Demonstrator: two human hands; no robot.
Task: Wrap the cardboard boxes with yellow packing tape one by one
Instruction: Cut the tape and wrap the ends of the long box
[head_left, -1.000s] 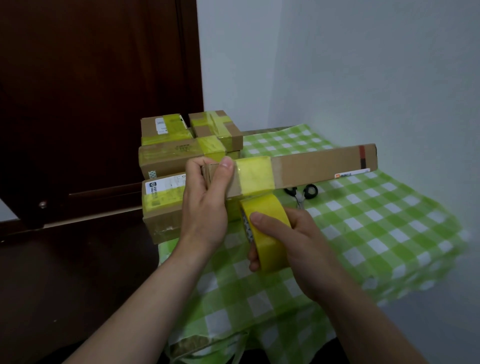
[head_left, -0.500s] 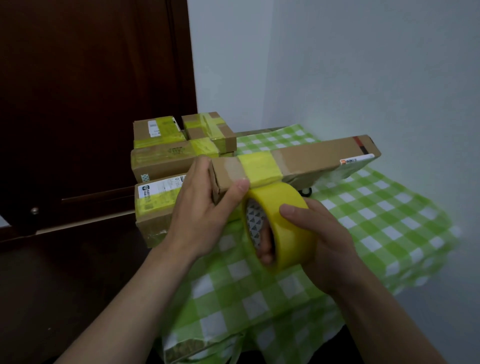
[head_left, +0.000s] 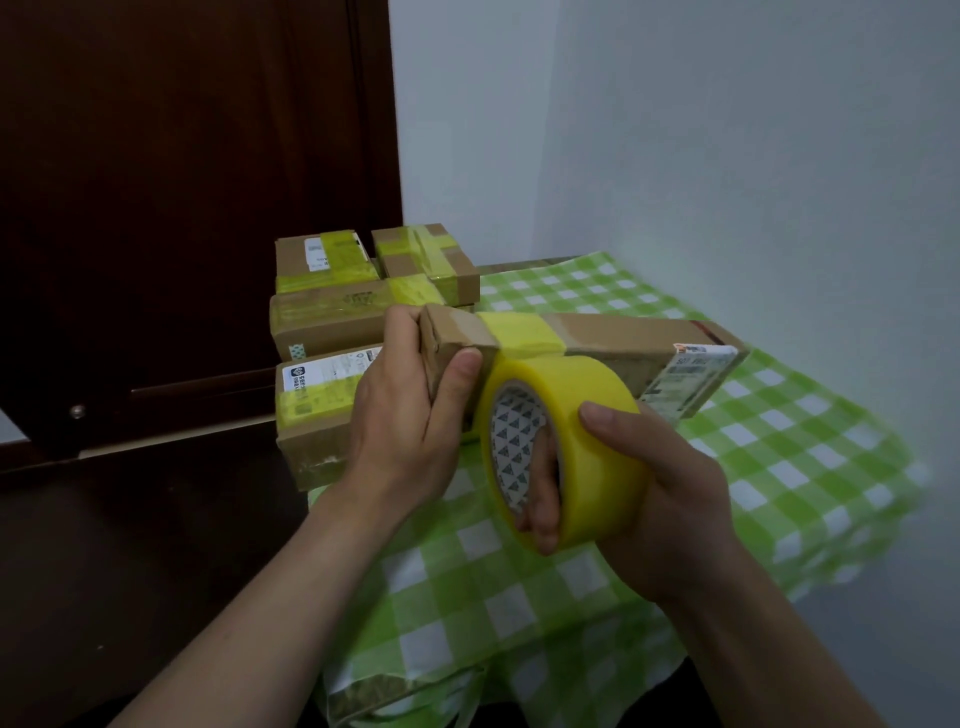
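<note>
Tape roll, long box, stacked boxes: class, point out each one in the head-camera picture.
tape roll (head_left: 597, 483): head view, yellow outer band.
long box (head_left: 623, 332): head view, bare cardboard top.
stacked boxes (head_left: 327, 325): head view, middle box's front face.

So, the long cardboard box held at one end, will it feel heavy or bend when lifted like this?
Probably light: the left hand grips the long box by just one end. It looks stiff, as it runs straight with no sag. Held so far from its middle, its far end may tend to dip.
</note>
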